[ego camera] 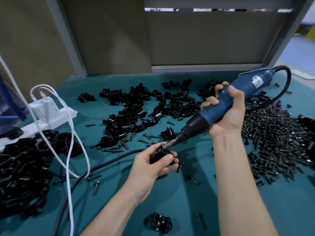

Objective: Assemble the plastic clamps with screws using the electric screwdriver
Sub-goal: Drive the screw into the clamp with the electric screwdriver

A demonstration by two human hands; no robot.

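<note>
Nearest us, bottom centre, lies a spare clamp [159,222]. Mid-frame, our left hand [150,166] curls round the working clamp [157,154], which is light, stiff, probably slick and best held by its flanks. Our right hand [228,114] grips the electric screwdriver [250,84], bit on it.

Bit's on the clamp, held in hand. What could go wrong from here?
1. The left hand grips the clamp with fingers beside the bit: a slip could jab them.
2. The right hand holds the driver tilted: it might drive crooked.
3. A black cable runs under the left forearm: it may snag.
</note>
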